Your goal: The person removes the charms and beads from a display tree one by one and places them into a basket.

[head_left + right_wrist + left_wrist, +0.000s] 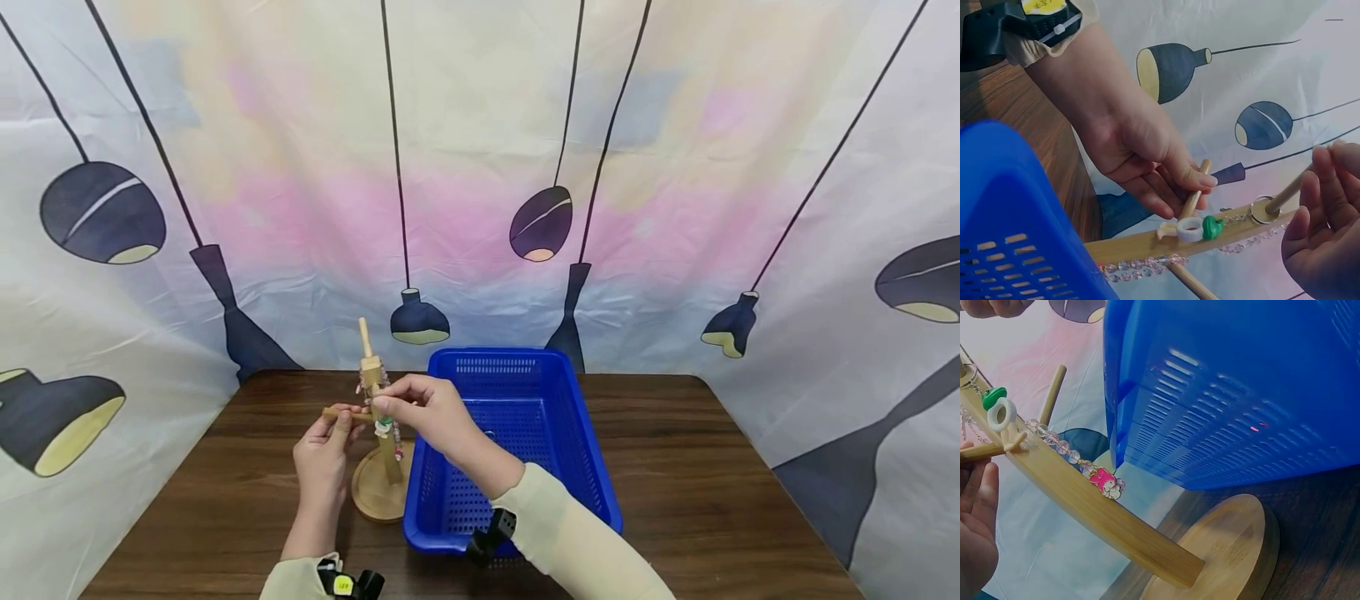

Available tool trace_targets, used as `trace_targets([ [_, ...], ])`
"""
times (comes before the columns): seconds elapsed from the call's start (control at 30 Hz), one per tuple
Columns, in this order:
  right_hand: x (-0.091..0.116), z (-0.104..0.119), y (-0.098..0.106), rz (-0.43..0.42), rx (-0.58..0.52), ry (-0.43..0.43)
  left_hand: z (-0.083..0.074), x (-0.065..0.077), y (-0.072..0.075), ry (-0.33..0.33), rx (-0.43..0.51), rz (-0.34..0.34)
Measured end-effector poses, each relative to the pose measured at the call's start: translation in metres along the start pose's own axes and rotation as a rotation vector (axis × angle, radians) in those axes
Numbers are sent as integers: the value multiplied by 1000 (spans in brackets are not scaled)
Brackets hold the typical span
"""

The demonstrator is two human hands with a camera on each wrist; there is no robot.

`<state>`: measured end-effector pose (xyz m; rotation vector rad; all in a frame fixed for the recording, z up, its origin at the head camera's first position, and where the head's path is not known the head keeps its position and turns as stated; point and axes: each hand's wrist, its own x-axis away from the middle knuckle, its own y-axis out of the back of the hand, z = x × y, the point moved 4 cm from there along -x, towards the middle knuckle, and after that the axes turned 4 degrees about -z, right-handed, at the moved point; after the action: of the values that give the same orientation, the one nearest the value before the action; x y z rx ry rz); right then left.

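Note:
A wooden peg stand (391, 462) with a round base stands left of the blue basket (592, 450). My left hand (321, 454) pinches a side peg (1192, 201) between thumb and fingers. Higher up, the fingertips of my right hand (431, 408) come together at the end of another peg (1289, 190). A metal ring (1265, 210) hangs on that peg; its chain carries a green charm (1212, 227) and a white ring-shaped charm (1189, 229). Clear pink bead strings (1060, 445) hang along the post, one with a pink and white figure charm (1106, 482).
The perforated basket stands close beside the stand, its rim below my right forearm. Dark wood table (675, 483) surrounds both. A lamp-patterned cloth (480, 125) hangs behind the table. Each wrist wears a small black camera (491, 537).

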<state>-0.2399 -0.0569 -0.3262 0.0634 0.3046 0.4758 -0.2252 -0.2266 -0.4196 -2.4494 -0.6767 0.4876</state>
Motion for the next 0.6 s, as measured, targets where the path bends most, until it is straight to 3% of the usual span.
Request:
trace_targets([
  [0.3,-8,-4,8,8,20,-58,2,1,0,1,-6,-33],
  [0.6,-20,-9,16,-49,34,-99,2,1,0,-29,-41,-10],
])
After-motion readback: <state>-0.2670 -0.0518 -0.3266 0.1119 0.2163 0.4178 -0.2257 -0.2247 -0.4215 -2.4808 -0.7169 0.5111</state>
